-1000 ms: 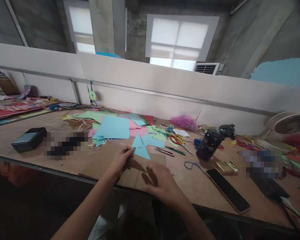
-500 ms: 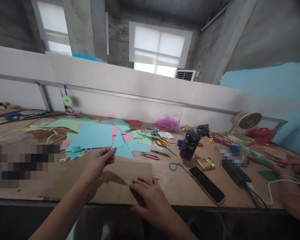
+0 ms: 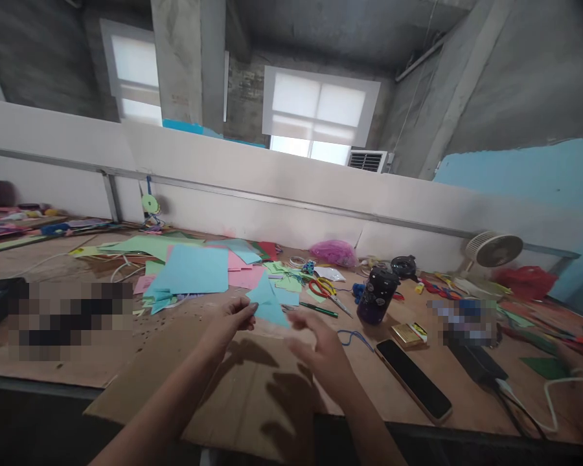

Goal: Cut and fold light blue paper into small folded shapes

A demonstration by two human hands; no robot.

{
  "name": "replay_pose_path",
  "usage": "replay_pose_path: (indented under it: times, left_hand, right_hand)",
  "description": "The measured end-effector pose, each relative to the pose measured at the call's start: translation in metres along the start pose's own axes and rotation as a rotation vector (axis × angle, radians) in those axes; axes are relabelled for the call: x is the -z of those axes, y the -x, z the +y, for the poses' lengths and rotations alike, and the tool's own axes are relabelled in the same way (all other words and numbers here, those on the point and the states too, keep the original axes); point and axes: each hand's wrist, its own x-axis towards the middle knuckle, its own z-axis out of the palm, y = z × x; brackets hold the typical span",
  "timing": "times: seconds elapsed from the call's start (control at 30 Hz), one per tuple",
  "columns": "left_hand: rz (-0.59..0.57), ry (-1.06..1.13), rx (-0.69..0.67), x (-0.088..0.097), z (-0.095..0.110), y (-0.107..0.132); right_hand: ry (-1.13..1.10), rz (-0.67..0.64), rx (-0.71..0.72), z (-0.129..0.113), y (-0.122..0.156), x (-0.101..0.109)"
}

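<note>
Upward points the blue triangle (image 3: 268, 307), its left edge pinched in the left hand (image 3: 230, 318). Just beside it the right hand (image 3: 320, 346) hovers, loosely spread, empty.

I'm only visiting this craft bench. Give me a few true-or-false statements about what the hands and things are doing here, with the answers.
1. The left hand pinches a light blue paper triangle. True.
2. The right hand grips the scissors. False: the scissors lie beyond the hands on the table, and the right hand is open beside the triangle.
3. A dark phone lies flat to the right of the hands. True.
4. The dark bottle lies on its side. False: it stands upright.
5. A cardboard sheet lies under the hands. True.
</note>
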Motion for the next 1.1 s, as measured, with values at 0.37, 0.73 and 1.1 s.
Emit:
replay_pose_path:
  times: [0.37,0.73,1.1]
  left_hand:
    - [0.076,-0.082,-0.11,0.017,0.027,-0.047]
    - [0.035,-0.147,-0.1,0.052,0.035,-0.094]
    - [-0.009,-0.31,-0.126,0.089,0.0,-0.12]
  right_hand:
    - [-0.445,0.146,-0.211,0.025,-0.16,-0.075]
    - [-0.522,0.164,-0.172,0.042,-0.216,-0.09]
    - [-0.575,0.042,-0.222,0.083,-0.225,-0.136]
